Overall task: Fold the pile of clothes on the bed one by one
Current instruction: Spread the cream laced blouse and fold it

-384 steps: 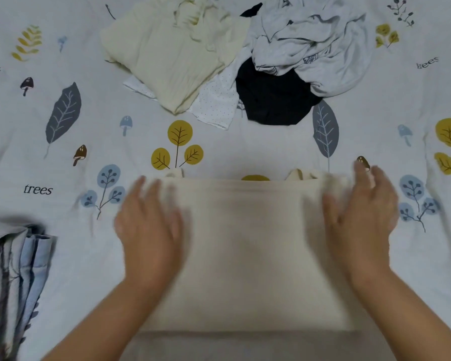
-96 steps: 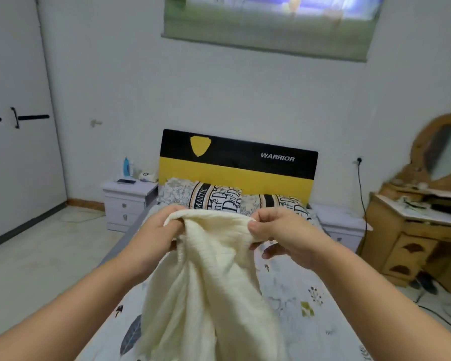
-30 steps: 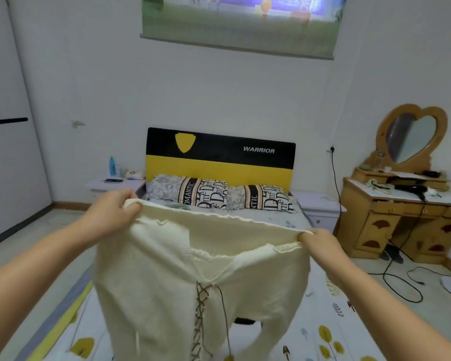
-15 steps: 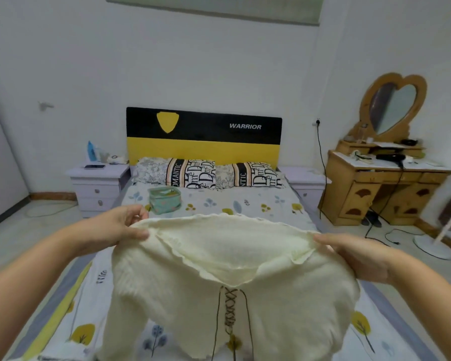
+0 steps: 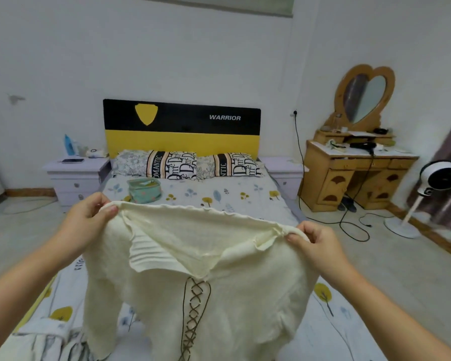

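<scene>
1. Sweater (image 5: 198, 295), cream with laced front, now spread wide and lowered from its bunched state; hangs above the bed (image 5: 219, 196).
2. Left hand (image 5: 87, 222) and right hand (image 5: 314, 242) pinch its shoulders.
3. Likely next: lay flat, fold.

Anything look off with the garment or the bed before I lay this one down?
Nothing damaged. The cream sweater hangs between the left hand and right hand, its neckline sagging open and one sleeve dangling. A teal pouch sits on the bed near the pillows, away from the folding spot.
</scene>
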Available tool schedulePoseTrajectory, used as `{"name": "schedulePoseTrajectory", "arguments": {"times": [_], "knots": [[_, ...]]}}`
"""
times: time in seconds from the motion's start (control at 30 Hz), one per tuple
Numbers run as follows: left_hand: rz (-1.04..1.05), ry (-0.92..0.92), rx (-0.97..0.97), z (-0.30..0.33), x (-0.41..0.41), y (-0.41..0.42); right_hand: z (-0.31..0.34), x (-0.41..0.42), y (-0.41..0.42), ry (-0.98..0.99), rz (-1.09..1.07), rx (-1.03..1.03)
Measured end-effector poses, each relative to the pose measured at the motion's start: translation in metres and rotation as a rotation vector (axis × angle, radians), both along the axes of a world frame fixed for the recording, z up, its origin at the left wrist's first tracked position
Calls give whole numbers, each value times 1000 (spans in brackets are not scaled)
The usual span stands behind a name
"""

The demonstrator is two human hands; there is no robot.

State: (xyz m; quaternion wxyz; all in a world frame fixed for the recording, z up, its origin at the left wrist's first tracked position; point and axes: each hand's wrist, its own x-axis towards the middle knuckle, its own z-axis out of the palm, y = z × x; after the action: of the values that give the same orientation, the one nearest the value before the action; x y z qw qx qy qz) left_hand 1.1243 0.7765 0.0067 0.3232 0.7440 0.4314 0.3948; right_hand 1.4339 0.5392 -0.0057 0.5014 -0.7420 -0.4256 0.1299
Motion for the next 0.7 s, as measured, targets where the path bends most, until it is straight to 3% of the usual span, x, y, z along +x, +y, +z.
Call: {"name": "schedulePoseTrajectory", "arguments": {"times": [0.27, 0.5, 0.7], "knots": [[103, 176, 123, 8, 0, -91, 21, -2, -65, -337, -27, 11], [185, 173, 238, 52, 3, -137, 72, 0, -98, -497, -42, 40], [151, 80, 249, 75, 16, -123, 101, 6, -84, -441, -64, 106]]}}
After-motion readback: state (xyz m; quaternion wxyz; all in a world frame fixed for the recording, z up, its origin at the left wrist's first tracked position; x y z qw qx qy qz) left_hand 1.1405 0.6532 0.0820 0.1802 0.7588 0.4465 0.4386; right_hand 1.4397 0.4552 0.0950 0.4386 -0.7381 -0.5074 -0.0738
